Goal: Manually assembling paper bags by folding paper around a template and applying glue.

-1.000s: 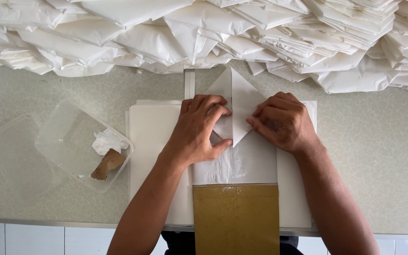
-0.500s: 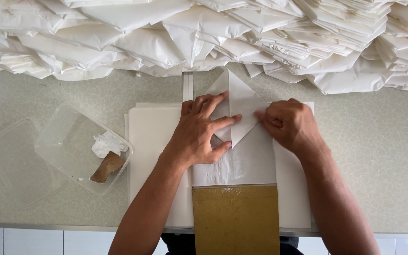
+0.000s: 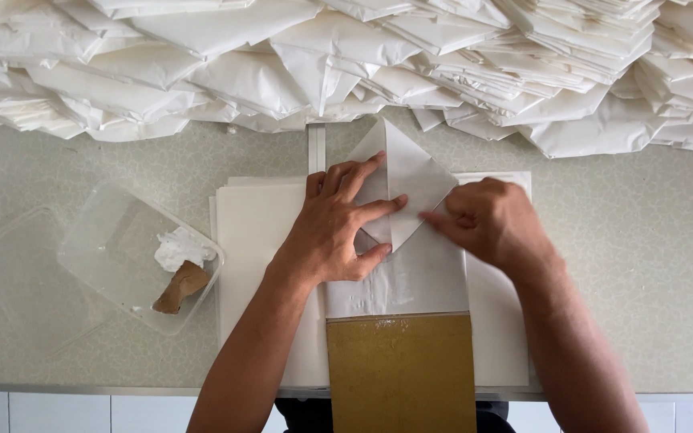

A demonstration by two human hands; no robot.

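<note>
A white paper sheet [image 3: 411, 172] lies folded into a point over a brown cardboard template [image 3: 401, 373] on a stack of white sheets [image 3: 258, 240]. My left hand [image 3: 337, 228] lies flat on the folded flap, fingers spread and pressing it down. My right hand [image 3: 491, 223] is curled at the flap's right corner, its fingertips pinching the paper edge. A glossy wet patch [image 3: 399, 281] shows on the paper just below the fold.
A big heap of folded white paper bags [image 3: 362, 56] fills the far side of the speckled counter [image 3: 651, 265]. A clear plastic tub [image 3: 134, 256] at the left holds white paste and a brown scrap; its lid [image 3: 18, 281] lies beside it.
My left hand's fingers have spread out flat across the flap. My right hand has slid a little right along the fold's edge.
</note>
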